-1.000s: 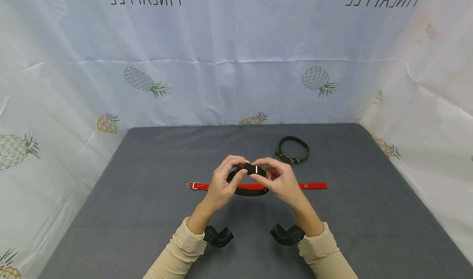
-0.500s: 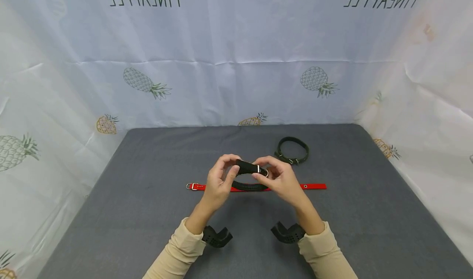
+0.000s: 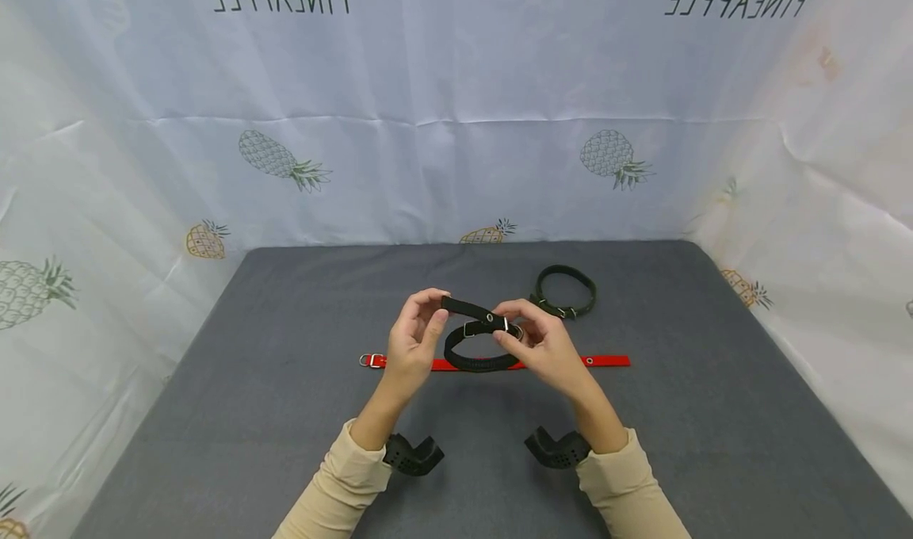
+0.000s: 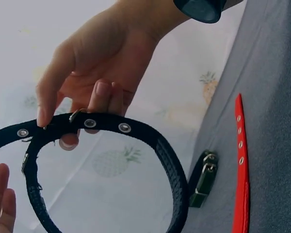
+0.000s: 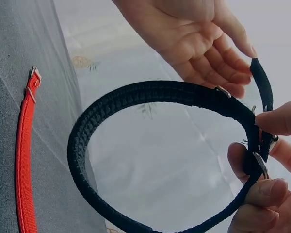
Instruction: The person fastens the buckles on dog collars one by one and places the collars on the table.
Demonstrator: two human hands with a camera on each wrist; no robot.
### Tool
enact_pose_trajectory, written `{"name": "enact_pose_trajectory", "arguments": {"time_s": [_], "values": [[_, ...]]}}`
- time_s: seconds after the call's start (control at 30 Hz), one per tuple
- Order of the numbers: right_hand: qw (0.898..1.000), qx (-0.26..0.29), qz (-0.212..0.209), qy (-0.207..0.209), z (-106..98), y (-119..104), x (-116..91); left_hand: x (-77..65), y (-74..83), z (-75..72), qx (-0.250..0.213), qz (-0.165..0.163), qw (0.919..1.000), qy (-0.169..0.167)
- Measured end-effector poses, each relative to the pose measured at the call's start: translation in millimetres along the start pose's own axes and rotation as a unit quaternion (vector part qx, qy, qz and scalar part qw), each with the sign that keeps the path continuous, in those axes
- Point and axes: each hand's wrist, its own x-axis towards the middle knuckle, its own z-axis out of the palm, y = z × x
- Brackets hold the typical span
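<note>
A black dog collar [image 3: 479, 364] is held up above the table, buckled into a loop, with metal eyelets along its strap. My left hand [image 3: 412, 342] pinches the tip of the collar's free strap end between thumb and fingers, as the right wrist view shows. Near the metal buckle [image 5: 261, 165], my right hand [image 3: 545, 347] grips the collar with thumb and fingertips. The free strap runs through the buckle and stands away from the loop to the left. Behind and below the loop lies a red collar [image 3: 608, 361], stretched flat, its middle partly hidden.
A dark green collar [image 3: 567, 270], closed into a ring, lies farther back to the right on the grey cloth-covered table [image 3: 299, 309]. White curtains [image 3: 456, 71] with pineapple prints surround the table at the back and sides.
My left hand has moved left and slightly up, drawing the strap end out from the loop. More of the strap and an eyelet now show. My right hand has stayed nearly in place.
</note>
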Motion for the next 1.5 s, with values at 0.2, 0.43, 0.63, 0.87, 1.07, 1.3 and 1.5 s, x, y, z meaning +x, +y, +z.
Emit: {"name": "enact_pose_trajectory", "arguments": {"time_s": [0.2, 0.43, 0.63, 0.87, 1.07, 1.3, 1.5], "values": [[1.000, 0.017, -0.013, 0.001, 1, 1, 0, -0.2, -1.2, 4.2, 0.034, -0.058, 0.9970, -0.039], [0.999, 0.019, -0.039, 0.000, 6, 1, 0, -2.1, 2.6, 11.1, 0.075, -0.111, 0.9887, -0.067], [0.998, 0.017, -0.056, -0.004, 9, 1, 0, -2.3, 1.1, 10.5, 0.059, -0.149, 0.9851, -0.063], [0.998, 0.024, -0.047, -0.016, 12, -1, 0, -1.9, -3.1, 8.4, 0.040, -0.153, 0.9855, -0.060], [0.998, 0.024, -0.047, -0.020, 14, -5, 0, -1.5, -2.9, 8.3, 0.041, -0.152, 0.9859, -0.058], [0.998, 0.016, -0.053, -0.025, 14, -4, -1, -2.6, -2.0, 8.6, 0.036, -0.156, 0.9854, -0.056], [0.998, 0.033, -0.034, -0.037, 13, -5, -2, -1.7, 1.3, 8.6, 0.034, -0.149, 0.9868, -0.056]]}}
